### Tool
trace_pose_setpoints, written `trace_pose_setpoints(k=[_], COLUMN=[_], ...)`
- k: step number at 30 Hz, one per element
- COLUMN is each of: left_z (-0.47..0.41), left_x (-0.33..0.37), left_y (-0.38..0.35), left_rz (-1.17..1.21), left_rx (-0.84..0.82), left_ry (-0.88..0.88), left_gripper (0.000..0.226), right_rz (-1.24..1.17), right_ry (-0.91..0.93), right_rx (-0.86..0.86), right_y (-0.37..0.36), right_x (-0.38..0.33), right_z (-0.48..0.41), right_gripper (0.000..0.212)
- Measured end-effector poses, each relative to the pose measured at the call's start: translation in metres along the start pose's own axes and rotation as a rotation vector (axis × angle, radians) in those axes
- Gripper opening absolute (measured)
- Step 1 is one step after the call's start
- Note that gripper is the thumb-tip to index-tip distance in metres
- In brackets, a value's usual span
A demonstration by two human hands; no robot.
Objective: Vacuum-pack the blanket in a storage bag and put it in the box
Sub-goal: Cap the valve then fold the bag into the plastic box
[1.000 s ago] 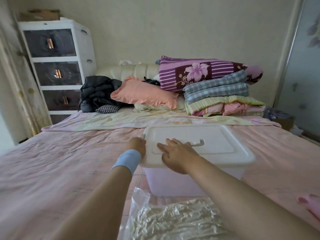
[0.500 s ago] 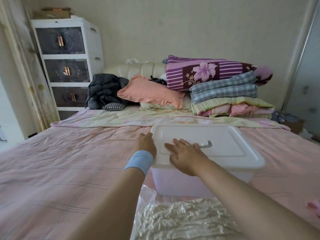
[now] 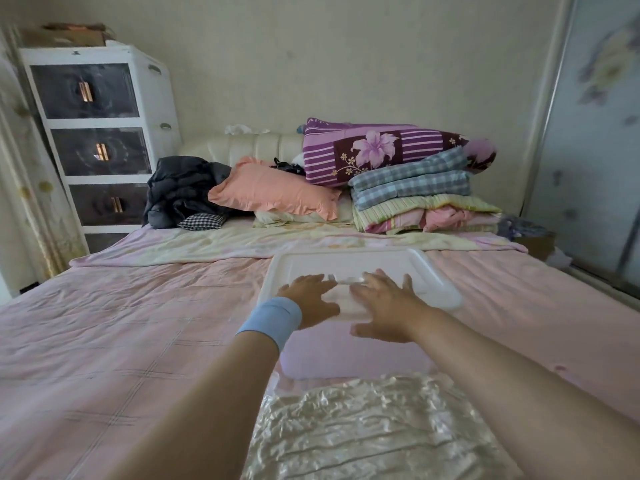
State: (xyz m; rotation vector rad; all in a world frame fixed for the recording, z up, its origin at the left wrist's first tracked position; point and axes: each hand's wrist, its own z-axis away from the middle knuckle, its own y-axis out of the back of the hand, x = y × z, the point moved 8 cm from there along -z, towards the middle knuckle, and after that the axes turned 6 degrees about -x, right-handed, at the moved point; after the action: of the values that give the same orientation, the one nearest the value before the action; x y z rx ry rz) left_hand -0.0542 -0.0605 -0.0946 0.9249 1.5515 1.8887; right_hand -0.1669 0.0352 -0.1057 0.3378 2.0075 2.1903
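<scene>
Nearest me the bag [image 3: 408, 420], sucked flat round the blanket [image 3: 339, 448], lies on the bed [image 3: 121, 323] just in front of the box [image 3: 346, 356]. My left hand [image 3: 311, 299] and right hand [image 3: 384, 303] lie spread on the lid [image 3: 429, 275], fingers straight, gripping nothing, either side of the handle [image 3: 348, 279]. The lid sits on, so I judge it must come off first. I'd hook my thumbs under the near rim, lift both sides evenly, and lay it short of the bedding [image 3: 415, 192] beyond.
</scene>
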Motion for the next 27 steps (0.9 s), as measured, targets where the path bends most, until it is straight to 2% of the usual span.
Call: trace_pose_setpoints(k=[3, 8, 12, 15, 17, 20, 23, 27], left_z=[-0.001, -0.006, -0.003, 0.000, 0.000, 0.002, -0.001, -0.012], left_x=[0.023, 0.027, 0.031, 0.050, 0.063, 0.086, 0.127, 0.210], left_y=[-0.012, -0.003, 0.024, 0.037, 0.040, 0.055, 0.067, 0.061], left_rz=[-0.123, -0.117, -0.178, -0.233, -0.221, -0.188, -0.193, -0.213], left_rx=[-0.107, -0.055, 0.072, 0.153, 0.187, 0.342, 0.437, 0.459], left_ry=[-0.017, -0.021, -0.049, -0.085, -0.110, -0.167, -0.210, -0.242], left_gripper=[0.079, 0.057, 0.045, 0.041, 0.041, 0.041, 0.041, 0.051], right_rz=[-0.071, -0.139, -0.198, -0.005, 0.127, 0.314, 0.459, 0.495], right_ry=[-0.172, -0.160, -0.179, -0.192, -0.202, -0.212, -0.263, -0.339], right_rx=[-0.055, -0.006, 0.264, 0.443, 0.534, 0.713, 0.710, 0.630], right_y=[-0.007, -0.008, 0.015, 0.027, 0.035, 0.061, 0.071, 0.058], right_x=[0.051, 0.074, 0.077, 0.075, 0.078, 0.095, 0.119, 0.166], right_z=[0.018, 0.023, 0.029, 0.039, 0.049, 0.074, 0.099, 0.143], right_gripper=[0.084, 0.065, 0.052, 0.027, 0.029, 0.032, 0.033, 0.037])
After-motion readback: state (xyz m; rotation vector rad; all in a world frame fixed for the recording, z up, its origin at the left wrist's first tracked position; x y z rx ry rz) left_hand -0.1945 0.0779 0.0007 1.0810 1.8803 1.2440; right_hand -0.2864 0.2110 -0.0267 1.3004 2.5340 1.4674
